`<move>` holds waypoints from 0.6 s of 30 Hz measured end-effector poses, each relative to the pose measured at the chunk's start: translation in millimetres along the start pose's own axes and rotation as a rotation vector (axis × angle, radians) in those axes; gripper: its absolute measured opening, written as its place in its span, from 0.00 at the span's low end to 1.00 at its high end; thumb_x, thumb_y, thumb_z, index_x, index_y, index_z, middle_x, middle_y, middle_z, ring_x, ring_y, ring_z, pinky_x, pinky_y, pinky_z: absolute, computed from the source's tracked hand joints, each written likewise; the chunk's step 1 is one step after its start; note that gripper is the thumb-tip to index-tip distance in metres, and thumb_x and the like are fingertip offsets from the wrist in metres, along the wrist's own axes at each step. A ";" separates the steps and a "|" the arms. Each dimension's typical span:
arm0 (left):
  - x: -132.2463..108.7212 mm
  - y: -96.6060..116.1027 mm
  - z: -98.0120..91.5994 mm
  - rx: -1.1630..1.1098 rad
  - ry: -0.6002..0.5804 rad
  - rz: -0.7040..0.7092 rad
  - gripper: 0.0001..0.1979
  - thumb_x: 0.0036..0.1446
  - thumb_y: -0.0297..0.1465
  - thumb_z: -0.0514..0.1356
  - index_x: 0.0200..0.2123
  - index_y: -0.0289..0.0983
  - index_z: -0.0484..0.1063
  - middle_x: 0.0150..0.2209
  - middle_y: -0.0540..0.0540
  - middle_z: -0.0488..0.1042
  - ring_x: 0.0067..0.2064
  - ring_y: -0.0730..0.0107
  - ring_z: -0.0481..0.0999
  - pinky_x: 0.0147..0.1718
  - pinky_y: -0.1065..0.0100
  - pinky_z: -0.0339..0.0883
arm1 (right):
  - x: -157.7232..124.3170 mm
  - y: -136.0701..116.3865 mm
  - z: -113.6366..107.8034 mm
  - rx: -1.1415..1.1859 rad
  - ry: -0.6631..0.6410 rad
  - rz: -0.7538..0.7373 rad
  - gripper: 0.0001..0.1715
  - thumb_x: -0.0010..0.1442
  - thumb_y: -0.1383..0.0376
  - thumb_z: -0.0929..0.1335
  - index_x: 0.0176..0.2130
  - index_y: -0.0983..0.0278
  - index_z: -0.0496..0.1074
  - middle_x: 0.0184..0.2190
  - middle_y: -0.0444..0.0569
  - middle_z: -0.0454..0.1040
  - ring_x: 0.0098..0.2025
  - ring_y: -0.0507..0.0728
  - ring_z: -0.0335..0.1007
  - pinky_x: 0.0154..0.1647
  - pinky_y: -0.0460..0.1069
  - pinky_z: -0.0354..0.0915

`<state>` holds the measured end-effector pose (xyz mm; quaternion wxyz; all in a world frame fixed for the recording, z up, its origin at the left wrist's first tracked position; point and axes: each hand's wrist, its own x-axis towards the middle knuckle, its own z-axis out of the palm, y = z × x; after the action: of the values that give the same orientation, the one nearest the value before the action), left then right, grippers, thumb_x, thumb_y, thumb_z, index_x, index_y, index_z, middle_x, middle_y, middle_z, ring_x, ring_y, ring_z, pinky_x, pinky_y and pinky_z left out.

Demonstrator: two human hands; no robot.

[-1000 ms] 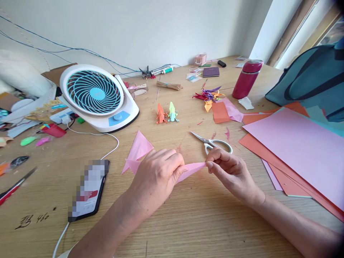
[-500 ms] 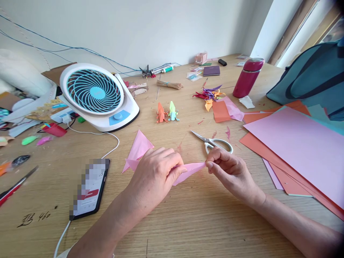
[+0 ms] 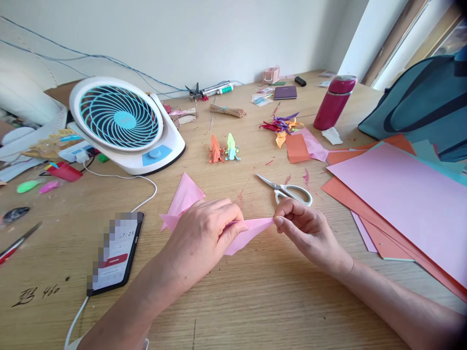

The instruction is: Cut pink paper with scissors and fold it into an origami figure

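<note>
Between my two hands stretches a folded piece of pink paper (image 3: pixel 243 238). My left hand (image 3: pixel 209 228) is closed over its middle, thumb pressed on the near face and fingers behind. With thumb and forefinger, my right hand (image 3: pixel 304 231) pinches the paper's pointed right tip. Past my left hand lies another folded pink paper triangle (image 3: pixel 185 192), its lower part hidden by that hand. White-handled scissors (image 3: pixel 292 192) lie just beyond my right hand, one handle loop partly covered. Farther back stand an orange folded paper figure (image 3: pixel 215 149) and a green one (image 3: pixel 231 148).
A white fan (image 3: pixel 156 158) and a phone (image 3: pixel 118 260) on a cable are at left. Stacked coloured sheets (image 3: pixel 397 189), a dark red bottle (image 3: pixel 334 103) and a teal bag (image 3: pixel 419 112) occupy the right. Behind are small folded papers (image 3: pixel 282 124) and a stick bundle (image 3: pixel 228 111).
The whole view has shifted slightly, so most things appear a little farther left. Both hands keep their hold, and a bit more of the pink paper's lower edge shows under my left thumb.
</note>
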<state>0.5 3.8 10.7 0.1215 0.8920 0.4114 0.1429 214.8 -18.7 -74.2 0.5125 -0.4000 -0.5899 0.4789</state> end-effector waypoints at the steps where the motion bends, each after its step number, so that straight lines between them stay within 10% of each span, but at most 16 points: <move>1: 0.2 0.1 -0.6 0.006 0.001 0.005 0.11 0.64 0.28 0.59 0.27 0.36 0.69 0.26 0.53 0.69 0.29 0.73 0.67 0.31 0.68 0.54 | 0.0 -0.1 0.0 -0.008 0.003 -0.012 0.11 0.65 0.62 0.67 0.30 0.62 0.67 0.25 0.42 0.65 0.28 0.51 0.60 0.30 0.47 0.59; 18: -2.5 1.7 -2.6 0.106 -0.003 0.043 0.12 0.65 0.30 0.57 0.27 0.36 0.68 0.28 0.52 0.73 0.29 0.72 0.68 0.31 0.67 0.54 | 1.6 1.3 -0.7 0.026 -0.039 0.065 0.10 0.64 0.58 0.69 0.35 0.62 0.71 0.26 0.43 0.68 0.29 0.51 0.63 0.31 0.46 0.61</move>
<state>-0.8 1.0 13.2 0.0716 0.9060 0.3987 0.1225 215.2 -16.8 -75.1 0.4902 -0.4028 -0.5802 0.5107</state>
